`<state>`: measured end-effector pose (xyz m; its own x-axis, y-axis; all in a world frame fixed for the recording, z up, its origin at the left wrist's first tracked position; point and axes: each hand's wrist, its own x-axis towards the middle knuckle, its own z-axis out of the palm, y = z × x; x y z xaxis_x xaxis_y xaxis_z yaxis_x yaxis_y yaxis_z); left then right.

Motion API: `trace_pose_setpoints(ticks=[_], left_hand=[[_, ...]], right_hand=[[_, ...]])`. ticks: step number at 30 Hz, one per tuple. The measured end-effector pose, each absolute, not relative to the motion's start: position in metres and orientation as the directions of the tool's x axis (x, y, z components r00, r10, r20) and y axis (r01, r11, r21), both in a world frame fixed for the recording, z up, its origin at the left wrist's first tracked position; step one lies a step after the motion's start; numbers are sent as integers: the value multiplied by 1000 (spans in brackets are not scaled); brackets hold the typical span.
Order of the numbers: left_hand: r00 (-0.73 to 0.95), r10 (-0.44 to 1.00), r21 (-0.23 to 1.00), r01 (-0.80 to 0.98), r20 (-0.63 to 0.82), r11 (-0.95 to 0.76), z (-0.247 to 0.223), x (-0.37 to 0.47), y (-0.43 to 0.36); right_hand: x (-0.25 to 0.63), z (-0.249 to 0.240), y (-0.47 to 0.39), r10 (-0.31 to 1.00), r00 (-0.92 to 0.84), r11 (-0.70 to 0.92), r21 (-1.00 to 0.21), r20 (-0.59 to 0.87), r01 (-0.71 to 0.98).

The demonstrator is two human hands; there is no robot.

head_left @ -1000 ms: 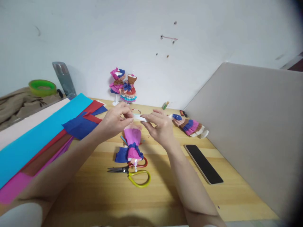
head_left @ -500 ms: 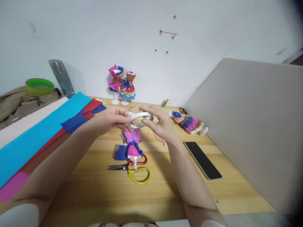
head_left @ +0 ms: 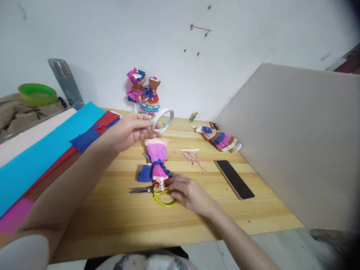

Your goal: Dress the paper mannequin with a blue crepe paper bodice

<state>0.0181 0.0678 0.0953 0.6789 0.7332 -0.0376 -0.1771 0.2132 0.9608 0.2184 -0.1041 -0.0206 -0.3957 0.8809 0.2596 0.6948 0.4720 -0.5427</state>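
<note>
My left hand (head_left: 135, 131) holds a white roll of tape (head_left: 165, 119) by its edge, raised over the table. My right hand (head_left: 187, 193) is down at the scissors (head_left: 164, 202), which have one yellow and one red handle; its fingers are curled by the handles, and their tips are partly hidden. Just above the scissors lies a small mannequin in a pink paper dress (head_left: 156, 153) with a blue waistband. A piece of blue crepe paper (head_left: 145, 174) lies beside the dress, on its left.
Crepe paper sheets (head_left: 50, 135) cover the left side. Two dressed mannequins (head_left: 143, 90) stand at the wall; another mannequin (head_left: 221, 140) lies at right, above a phone (head_left: 234, 179). Paper scraps (head_left: 191, 157) lie mid-table. A grey panel (head_left: 289, 142) borders the right.
My right hand has left the tape and moved down to the scissors' handles. The tape stays in my left hand, now tilted more upright. The view has shifted slightly.
</note>
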Motion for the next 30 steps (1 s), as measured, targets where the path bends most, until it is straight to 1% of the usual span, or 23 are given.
trace_pose_setpoints(ticks=[2, 4, 10, 14, 16, 18, 19, 20, 21, 22, 23, 24, 25, 26, 28, 30], left_hand=[[695, 718, 943, -210, -44, 260, 92, 21, 68], [710, 702, 926, -232, -48, 298, 89, 24, 68], [693, 717, 897, -268, -73, 350, 80, 28, 73], [682, 728, 902, -269, -69, 338, 78, 27, 76], [687, 724, 909, -256, -68, 329, 78, 27, 76], [694, 716, 916, -238, -73, 323, 78, 27, 75], [696, 714, 918, -233, -73, 320, 78, 27, 74], [698, 713, 920, -231, -70, 317, 78, 27, 74], [700, 711, 921, -232, -64, 313, 78, 27, 73], [703, 709, 922, -237, -56, 308, 78, 27, 73], [706, 707, 922, -242, -47, 303, 77, 27, 73], [707, 706, 923, -243, -42, 298, 76, 27, 72], [707, 706, 925, -240, -41, 294, 76, 27, 72], [706, 707, 928, -233, -44, 290, 76, 27, 71], [711, 702, 933, -217, -51, 288, 76, 26, 70], [732, 679, 935, -204, -52, 291, 77, 25, 68]], right_hand=[[210, -36, -113, 898, -343, 436, -471, 275, 766], [205, -40, -118, 913, -322, 404, -440, 251, 802], [197, -26, -122, 918, -386, 384, -440, 90, 812], [191, -17, -126, 903, -423, 411, -427, 72, 805], [189, -13, -129, 914, -402, 380, -482, 61, 790], [189, -10, -132, 942, -335, 274, -615, 16, 740], [190, -10, -134, 955, -297, 200, -709, -14, 676], [191, -10, -135, 963, -268, 123, -813, -41, 570], [193, -10, -135, 965, -255, 53, -909, -60, 415], [194, -11, -135, 964, -258, -7, -975, -66, 223], [196, -12, -133, 960, -274, -52, -998, -57, 27], [197, -12, -131, 955, -294, -83, -986, -37, -144], [198, -11, -129, 950, -312, -103, -957, -13, -272], [198, -9, -126, 948, -317, -112, -928, 6, -354], [198, 0, -119, 955, -294, -93, -899, 41, -428], [198, 11, -112, 959, -270, -50, -889, 85, -456]])
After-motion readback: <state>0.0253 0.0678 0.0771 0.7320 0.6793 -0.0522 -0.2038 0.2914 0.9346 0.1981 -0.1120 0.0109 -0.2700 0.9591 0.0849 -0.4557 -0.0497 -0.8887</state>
